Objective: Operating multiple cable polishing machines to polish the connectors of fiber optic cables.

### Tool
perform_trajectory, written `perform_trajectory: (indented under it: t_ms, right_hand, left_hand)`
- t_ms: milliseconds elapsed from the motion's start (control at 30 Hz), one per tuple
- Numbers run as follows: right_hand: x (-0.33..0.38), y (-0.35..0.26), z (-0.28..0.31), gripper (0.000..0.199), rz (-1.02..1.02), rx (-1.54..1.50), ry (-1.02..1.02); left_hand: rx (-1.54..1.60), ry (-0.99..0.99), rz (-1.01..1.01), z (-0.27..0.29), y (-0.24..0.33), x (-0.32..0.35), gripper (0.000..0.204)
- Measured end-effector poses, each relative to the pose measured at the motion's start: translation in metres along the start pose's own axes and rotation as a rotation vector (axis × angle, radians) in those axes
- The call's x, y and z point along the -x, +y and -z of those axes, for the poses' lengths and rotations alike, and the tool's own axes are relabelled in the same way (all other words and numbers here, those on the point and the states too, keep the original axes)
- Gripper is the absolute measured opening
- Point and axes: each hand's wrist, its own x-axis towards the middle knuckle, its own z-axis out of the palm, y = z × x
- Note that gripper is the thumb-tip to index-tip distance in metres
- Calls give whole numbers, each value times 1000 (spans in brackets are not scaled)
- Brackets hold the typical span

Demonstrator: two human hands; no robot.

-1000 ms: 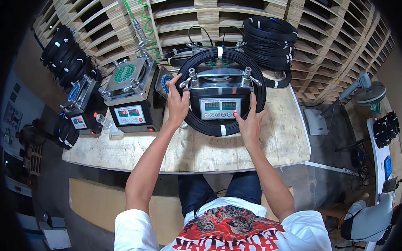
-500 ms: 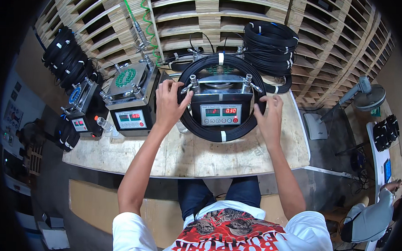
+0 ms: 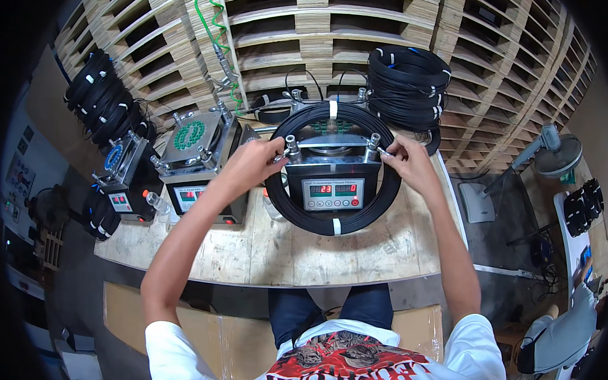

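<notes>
A polishing machine with a lit red display panel [image 3: 333,194] stands before me. A coil of black cable [image 3: 296,215], tied with white bands, loops around its front. My left hand [image 3: 255,161] pinches the metal clamp lever [image 3: 283,157] at the machine's left corner post. At the right corner post, my right hand [image 3: 411,164] has thumb and fingers closed on the other clamp lever [image 3: 384,152]. Between the posts lies the metal top plate with a ring of green connectors [image 3: 331,126], partly hidden by the coil.
Two more polishing machines [image 3: 196,146] stand to the left, with a small bottle [image 3: 156,201] beside them. A tall stack of black cable coils [image 3: 409,80] rises at the back right. Wooden pallets [image 3: 323,23] line the back. Right of the workbench [image 3: 241,255] is a fan [image 3: 559,155]; a person [image 3: 563,333] sits beyond.
Both hands have moved from the coil's sides onto the clamp levers and closed on them. The display readings have changed. The bench appears slightly lower in view.
</notes>
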Motion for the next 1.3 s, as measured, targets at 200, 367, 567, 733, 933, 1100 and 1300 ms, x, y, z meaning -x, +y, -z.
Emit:
perform_trajectory:
  t_ms: [200, 367, 567, 733, 933, 1100, 1300]
  right_hand:
    - [-96, -8, 37, 16, 175, -63, 56]
    - [-187, 11, 17, 20, 129, 101, 33]
    - [-247, 70, -36, 22, -198, 240, -223]
    - [-258, 86, -36, 22, -381, 205, -355]
    - [-260, 110, -31, 37, -468, -86, -468]
    - [-262, 100, -38, 34, -501, -60, -484]
    - [-264, 107, -30, 45, -532, -108, -536]
  left_hand:
    - [598, -213, 203, 49, -58, -61, 18]
    - [934, 67, 472, 34, -107, -126, 16]
    - [823, -8, 774, -68, -154, -169, 37]
    - [1026, 43, 720, -102, -179, -168, 40]
    - [1295, 62, 687, -109, -162, -169, 23]
    - [1338, 87, 591, -106, -166, -155, 23]
    - [1452, 116, 641, -112, -156, -162, 22]
